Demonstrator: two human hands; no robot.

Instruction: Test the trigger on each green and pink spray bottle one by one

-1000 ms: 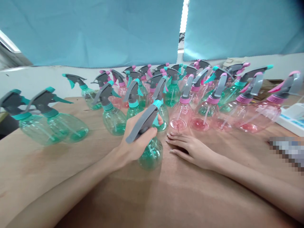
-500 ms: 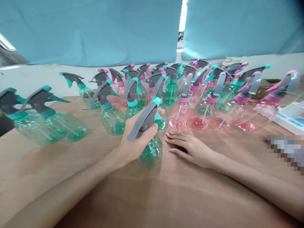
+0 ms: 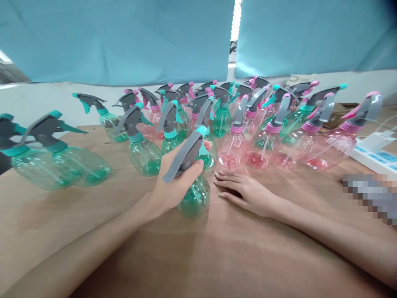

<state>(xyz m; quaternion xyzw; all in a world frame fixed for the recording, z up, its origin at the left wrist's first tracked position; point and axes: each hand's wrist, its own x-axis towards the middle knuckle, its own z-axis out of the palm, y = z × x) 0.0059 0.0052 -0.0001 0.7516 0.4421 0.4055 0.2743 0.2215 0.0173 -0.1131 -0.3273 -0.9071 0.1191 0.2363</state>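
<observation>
Near the middle of the wooden table (image 3: 235, 256), my left hand (image 3: 173, 182) is wrapped round the neck of a green spray bottle (image 3: 194, 198) with a grey and teal head. The bottle stands upright, its neck hidden by my fingers. My right hand (image 3: 248, 192) lies palm down on the table to the right of it, fingers stretched out and holding nothing. Just beyond those fingertips stands a pink spray bottle (image 3: 231, 151). Another green bottle (image 3: 144, 155) is to the left, behind my left hand.
Several green and pink spray bottles crowd the back of the table. Two green bottles (image 3: 89, 165) stand close together at the left. A white power strip (image 3: 375, 159) and a pixelated object (image 3: 372, 196) lie at the right. Blue curtains (image 3: 124, 41) hang behind.
The whole view has shifted slightly, so everything appears a little further left. My left hand still grips the green bottle and my right hand still rests flat.
</observation>
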